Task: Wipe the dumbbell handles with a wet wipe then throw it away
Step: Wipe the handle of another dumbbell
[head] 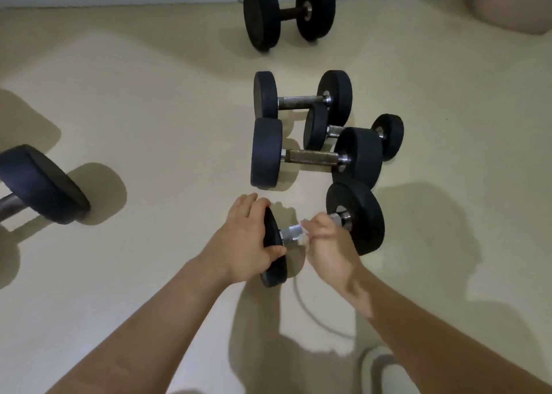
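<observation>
— What do we log closest to us?
— A pale, shoe-like shape [385, 369], nearer than the near dumbbell [360, 220] and to its right; we cannot identify it. The near dumbbell lies on the floor [149, 274].
— The hands?
— We find the left hand [249, 240] clamped on that dumbbell's left plate, fingers over the outer face, thumb on the inner rim. The right hand [327, 246] is curled round its handle [290, 234], with the wet wipe [304, 223] held against the metal. Only white scraps of the wipe show, and this hand is blurred.
— Beyond it?
— Just behind the near dumbbell we note a second dumbbell [313, 156] with a rust-brown bar. Further behind come a smaller dumbbell [388, 135] and a third dumbbell [301, 101]. Well behind it, by the wall, stands a fourth dumbbell [286, 11]. Well to the near dumbbell's left, a side dumbbell [41, 184] is cut by the frame edge.
</observation>
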`<state>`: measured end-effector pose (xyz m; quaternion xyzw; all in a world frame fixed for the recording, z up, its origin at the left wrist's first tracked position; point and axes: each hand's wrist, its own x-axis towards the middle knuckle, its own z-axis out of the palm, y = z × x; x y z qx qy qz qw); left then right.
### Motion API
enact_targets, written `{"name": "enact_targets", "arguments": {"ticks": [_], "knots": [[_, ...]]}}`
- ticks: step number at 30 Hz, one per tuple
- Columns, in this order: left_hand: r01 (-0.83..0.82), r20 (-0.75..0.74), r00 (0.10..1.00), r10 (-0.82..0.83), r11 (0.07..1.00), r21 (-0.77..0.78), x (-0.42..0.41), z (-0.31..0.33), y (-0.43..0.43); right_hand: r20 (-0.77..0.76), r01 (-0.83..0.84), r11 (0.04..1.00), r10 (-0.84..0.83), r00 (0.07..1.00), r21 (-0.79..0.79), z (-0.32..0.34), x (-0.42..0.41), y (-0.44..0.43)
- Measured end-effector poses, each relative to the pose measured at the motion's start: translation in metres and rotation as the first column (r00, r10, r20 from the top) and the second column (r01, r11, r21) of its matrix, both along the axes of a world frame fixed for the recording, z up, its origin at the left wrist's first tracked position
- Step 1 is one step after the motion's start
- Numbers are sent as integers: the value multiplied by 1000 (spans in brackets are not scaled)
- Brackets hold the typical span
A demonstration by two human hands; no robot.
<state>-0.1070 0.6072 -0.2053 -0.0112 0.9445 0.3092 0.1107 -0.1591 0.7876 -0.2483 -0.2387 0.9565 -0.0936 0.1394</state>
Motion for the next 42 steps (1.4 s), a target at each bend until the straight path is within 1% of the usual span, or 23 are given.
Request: {"name": "enact_targets", "arguments": {"ticks": [1,3,4,6,8,9,11,12,13,14,17,20,21,23,25,26,28,30,33,34,36,39,42], "knots": [[-7,14,1000,6,999,43,2,-1,1,33,-43,999,44,998,-27,3,12,-6],[-5,22,1000,4,999,32,5,-1,-1,-20,-99,995,99,995,-4,14,26,-7],[11,25,1000,-11,1000,3,4,0,-3,-37,-57,998,56,998,-15,21,28,0],[60,45,997,-58,997,-44,-2,4,-5,-11,121,989,-123,992,-84,33,29,27],[90,62,994,-87,995,-43,-6,5,-8,-94,219,973,-225,970,-71,45,38,53],[93,77,993,-91,995,-31,-5,4,-8,-123,243,969,-247,961,-51,49,44,59],[71,82,994,-72,997,18,2,-1,-8,-172,210,973,-225,959,-100,50,48,53],[55,77,995,-58,998,37,5,-3,-7,-188,203,965,-233,954,-163,47,42,43],[56,65,996,-58,998,34,9,-5,-5,-130,220,952,-251,959,-213,42,36,33],[69,44,997,-70,998,7,12,-8,-3,-119,219,954,-246,962,-204,29,29,25],[79,-23,996,-81,994,-79,28,-11,6,-121,317,928,-343,932,-196,0,29,14],[50,-99,993,-63,991,-127,51,-7,22,-99,128,954,-160,982,-271,-14,55,6],[57,-109,991,-75,986,-159,58,-4,27,-103,107,946,-145,984,-307,-13,54,10],[64,-128,987,-92,975,-211,66,0,34,-44,176,932,-200,979,-317,-13,38,26],[61,-146,985,-95,974,-220,70,2,37,-108,275,922,-314,943,-274,-14,31,34],[53,-151,985,-85,978,-202,72,2,39,-113,253,938,-285,952,-239,-13,39,29],[9,-176,984,-35,989,-148,74,2,44,-107,69,969,-97,990,-238,-11,67,15],[-37,-196,980,12,992,-124,77,0,46,-208,-14,968,-40,977,-252,-14,65,22],[-91,-184,980,72,991,-99,83,-3,54,-198,197,947,-251,948,-255,-19,40,42],[-95,-175,981,78,991,-93,84,-2,58,-199,208,940,-266,943,-269,-21,44,42],[-104,-156,984,90,991,-88,86,-2,64,-218,83,947,-155,963,-309,-24,59,31],[-113,-137,985,104,992,-56,94,-7,75,-211,-106,909,21,977,-404,-31,67,22],[-136,-143,982,127,989,-57,110,-17,89,-224,-202,901,122,967,-384,-25,72,32]]}}
